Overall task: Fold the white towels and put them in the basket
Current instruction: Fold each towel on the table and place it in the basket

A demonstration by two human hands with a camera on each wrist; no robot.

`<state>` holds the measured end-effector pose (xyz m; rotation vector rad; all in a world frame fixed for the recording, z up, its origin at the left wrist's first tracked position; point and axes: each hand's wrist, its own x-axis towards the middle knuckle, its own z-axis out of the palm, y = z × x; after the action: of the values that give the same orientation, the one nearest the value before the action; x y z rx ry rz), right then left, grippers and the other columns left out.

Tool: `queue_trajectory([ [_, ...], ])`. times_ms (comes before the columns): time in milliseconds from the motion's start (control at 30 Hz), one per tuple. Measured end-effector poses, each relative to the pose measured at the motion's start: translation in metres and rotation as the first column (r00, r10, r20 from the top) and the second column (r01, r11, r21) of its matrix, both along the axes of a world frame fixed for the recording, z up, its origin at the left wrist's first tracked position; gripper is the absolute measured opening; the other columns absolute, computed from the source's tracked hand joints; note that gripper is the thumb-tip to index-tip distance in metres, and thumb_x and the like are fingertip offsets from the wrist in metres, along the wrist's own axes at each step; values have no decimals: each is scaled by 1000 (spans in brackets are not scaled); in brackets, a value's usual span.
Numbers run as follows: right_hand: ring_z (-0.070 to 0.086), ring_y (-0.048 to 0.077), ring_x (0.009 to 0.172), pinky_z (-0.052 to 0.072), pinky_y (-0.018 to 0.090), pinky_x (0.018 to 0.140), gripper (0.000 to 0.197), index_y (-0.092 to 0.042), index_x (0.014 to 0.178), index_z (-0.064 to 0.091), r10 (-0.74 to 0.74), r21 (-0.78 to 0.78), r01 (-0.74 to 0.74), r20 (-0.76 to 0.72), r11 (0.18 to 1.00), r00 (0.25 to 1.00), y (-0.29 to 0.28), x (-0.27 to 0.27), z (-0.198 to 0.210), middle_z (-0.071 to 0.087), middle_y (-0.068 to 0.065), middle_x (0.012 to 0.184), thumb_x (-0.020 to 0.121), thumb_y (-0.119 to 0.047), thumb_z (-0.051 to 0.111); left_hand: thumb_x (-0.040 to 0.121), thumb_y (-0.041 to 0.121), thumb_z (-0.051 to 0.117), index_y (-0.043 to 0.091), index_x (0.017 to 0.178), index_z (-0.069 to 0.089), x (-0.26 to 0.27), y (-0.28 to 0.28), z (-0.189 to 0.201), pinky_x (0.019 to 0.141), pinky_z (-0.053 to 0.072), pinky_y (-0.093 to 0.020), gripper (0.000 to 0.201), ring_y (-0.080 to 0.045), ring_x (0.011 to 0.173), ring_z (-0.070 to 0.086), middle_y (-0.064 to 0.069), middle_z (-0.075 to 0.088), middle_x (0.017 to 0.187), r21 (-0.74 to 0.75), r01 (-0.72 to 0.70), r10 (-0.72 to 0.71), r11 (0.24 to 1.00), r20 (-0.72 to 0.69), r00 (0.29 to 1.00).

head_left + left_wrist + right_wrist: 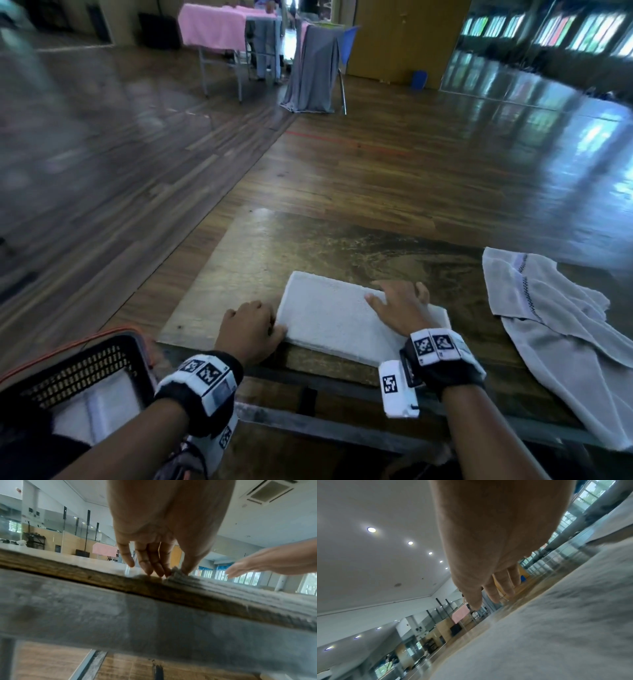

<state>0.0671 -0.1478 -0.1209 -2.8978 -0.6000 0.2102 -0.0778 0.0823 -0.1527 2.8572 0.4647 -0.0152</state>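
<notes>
A folded white towel (339, 318) lies as a thick rectangle near the front edge of the wooden table (246, 260). My left hand (253, 325) is at its left end. In the left wrist view the thumb and fingers of the left hand (173, 572) pinch the folded towel's (240, 592) raised corner. My right hand (397, 305) lies with straight fingers over the towel's right part. Seen from the right wrist, the right hand (493, 595) stretches low over the folded towel (556, 628). A black mesh basket (85, 366) stands at the lower left with a folded white towel (102, 404) inside.
An unfolded white towel (555, 325) lies crumpled at the table's right end and hangs over the front edge. Beyond the table is wooden floor, with a chair draped in grey cloth (315, 68) and a pink-covered table (219, 31) far off.
</notes>
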Motion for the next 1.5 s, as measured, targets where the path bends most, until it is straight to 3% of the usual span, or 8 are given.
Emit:
queue_trajectory([
  [133, 37, 22, 132, 0, 51, 113, 43, -21, 129, 49, 176, -22, -176, 2, 984, 984, 71, 3, 3, 51, 5, 136, 95, -44, 35, 85, 52, 49, 22, 66, 41, 10, 5, 3, 82, 37, -39, 36, -25, 92, 57, 1, 51, 84, -93, -48, 35, 994, -140, 990],
  [467, 43, 24, 125, 19, 46, 106, 36, -20, 127, 48, 269, -107, -267, 9, 958, 963, 134, 12, -9, 50, 4, 134, 91, -22, 43, 89, 43, 44, 19, 86, 38, 17, 4, 9, 70, 33, -33, 25, -29, 95, 56, -10, 59, 105, -254, -60, 23, 965, -145, 989],
  [633, 44, 18, 111, 20, 41, 101, 26, -20, 107, 59, 172, 307, -225, 188, 925, 967, 142, 15, 12, 52, 0, 111, 86, -12, 46, 91, 32, 47, 15, 92, 41, 9, 18, 33, 70, 46, -37, 17, -30, 77, 58, -4, 58, 85, -221, -71, 107, 973, 152, 983],
  [767, 44, 12, 95, 30, 33, 93, 17, -25, 87, 54, 11, 765, -161, 198, 624, 980, 137, 12, 44, 48, -7, 94, 80, -10, 57, 83, 21, 55, 20, 89, 45, 5, 31, 66, 60, 41, -30, 11, -14, 65, 51, 8, 51, 74, -221, 9, 125, 975, 583, 803],
  [1000, 56, 17, 73, 45, 30, 67, 12, -21, 82, 61, 105, 869, 40, -105, 493, 989, 91, 18, 41, 63, 5, 82, 84, -9, 58, 78, 18, 62, 23, 94, 54, 5, 4, 67, 69, 43, -21, 18, -2, 78, 51, 9, 54, 88, -328, 302, -15, 895, 655, 756],
  [1233, 57, 23, 72, 45, 30, 64, 23, -14, 72, 67, 152, 786, 226, -374, 575, 915, 30, 32, 12, 63, 17, 81, 89, -17, 51, 77, 30, 50, 18, 95, 57, 12, -44, 36, 70, 33, -27, 22, -21, 85, 53, 0, 57, 94, -103, 502, -405, 859, 464, 788],
  [1333, 58, 14, 69, 49, 23, 63, 16, -19, 78, 64, 88, 660, 199, -375, 724, 923, 14, 36, -4, 64, 9, 85, 88, -11, 55, 81, 30, 55, 21, 105, 54, 16, -60, 21, 74, 26, -26, 25, -22, 95, 51, 0, 55, 105, -25, 543, -504, 839, 342, 793],
  [1500, 56, 10, 64, 48, 16, 55, 7, -15, 91, 59, 50, 589, 189, -365, 786, 930, 0, 36, -20, 62, 7, 84, 87, -9, 57, 81, 35, 57, 25, 111, 47, 22, -74, 9, 79, 23, -27, 33, -20, 105, 46, 1, 52, 115, 81, 590, -594, 803, 183, 783],
])
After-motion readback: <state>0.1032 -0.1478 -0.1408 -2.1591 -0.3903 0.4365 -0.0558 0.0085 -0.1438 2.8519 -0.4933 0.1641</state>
